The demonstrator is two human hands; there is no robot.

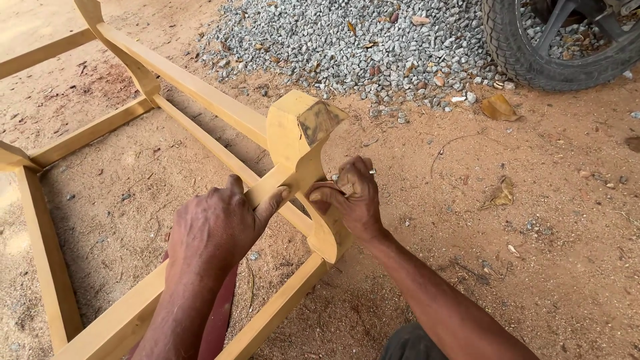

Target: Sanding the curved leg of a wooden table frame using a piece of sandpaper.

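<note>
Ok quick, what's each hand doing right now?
Left hand: closed around the rail of the wooden frame.
Right hand: fingers curled against the carved leg, not clearly gripping it.

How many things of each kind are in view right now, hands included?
Hands: 2, left and right, both on the carved leg
Yellow wooden frame: 1
Gravel pile: 1
Tyre: 1
Large dry leaf: 1
Total: 6

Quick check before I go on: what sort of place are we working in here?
Most likely an outdoor yard used as a carpentry spot. The ground is bare, sawdust-strewn dirt, a gravel pile lies beside a vehicle tyre, and both hands, left hand and right hand, grip a yellow wooden furniture frame.
</note>
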